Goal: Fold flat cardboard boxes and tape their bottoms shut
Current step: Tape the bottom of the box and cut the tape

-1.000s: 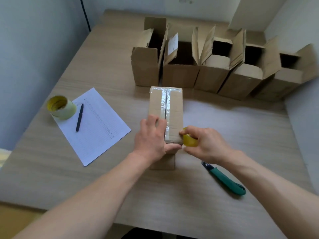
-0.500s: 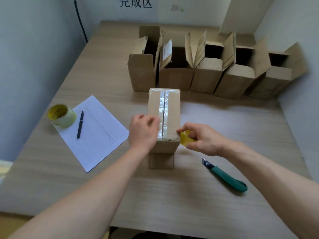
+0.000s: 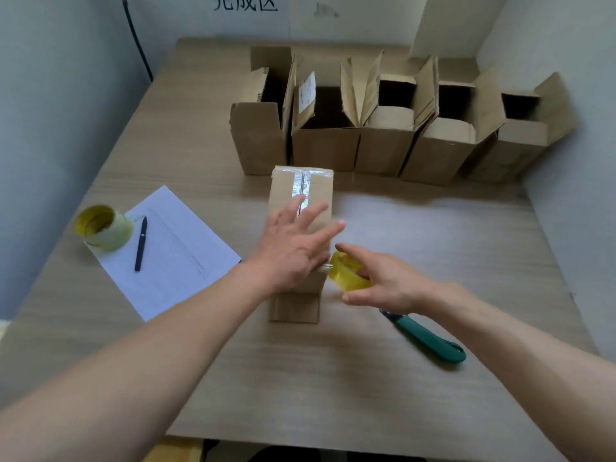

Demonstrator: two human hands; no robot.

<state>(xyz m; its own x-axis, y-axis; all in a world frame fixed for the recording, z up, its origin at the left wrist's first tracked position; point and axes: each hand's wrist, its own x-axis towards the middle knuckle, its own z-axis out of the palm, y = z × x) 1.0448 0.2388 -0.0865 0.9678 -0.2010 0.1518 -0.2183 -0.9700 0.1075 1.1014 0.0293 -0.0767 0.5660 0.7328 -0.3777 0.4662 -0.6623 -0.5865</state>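
Left hand (image 3: 293,248) now flattened, fingers spread on taped cardboard box (image 3: 283,195) (rt hand (image 3: 383,281) grips tape roll (image 3: 346,273)).

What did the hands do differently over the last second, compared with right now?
The left hand let go of the box's near edge and now lies spread flat on the taped box, reaching farther along the seam. The right hand still grips the small tape roll beside the box. The cutter, pen and paper stayed put.

We note: printed sheet (image 3: 170,248) at table (image 3: 333,378) left | black pen (image 3: 140,243) lying on it | black cable (image 3: 136,36) down wall | sign (image 3: 245,2) above
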